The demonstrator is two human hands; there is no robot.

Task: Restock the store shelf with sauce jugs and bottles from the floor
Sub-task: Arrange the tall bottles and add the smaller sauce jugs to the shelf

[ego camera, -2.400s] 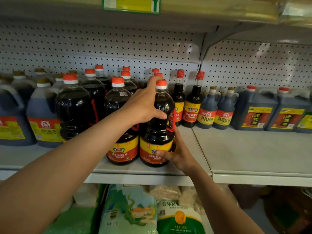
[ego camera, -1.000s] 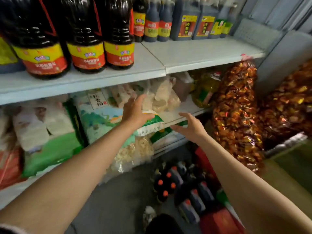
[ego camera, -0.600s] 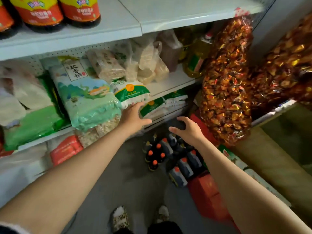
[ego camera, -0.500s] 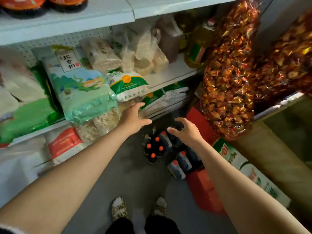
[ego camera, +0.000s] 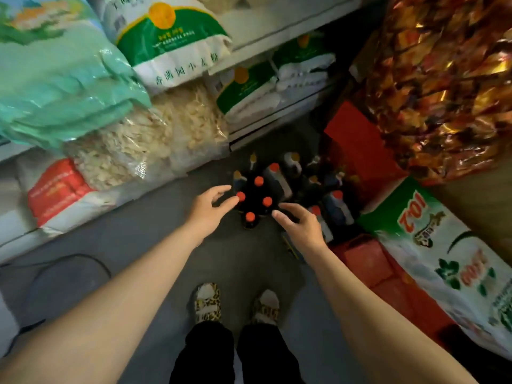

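Head view: dark glossy sauce bottles (ego camera: 255,199) with round red caps stand clustered on the grey floor (ego camera: 155,245), between the left grip (ego camera: 206,207) and right grip (ego camera: 297,224), both released, fingers spread, grasping nothing. Boxy sauce jugs (ego camera: 336,207) crowd beyond the right grip; crinkly noodle bags (ego camera: 155,134) beyond the left.
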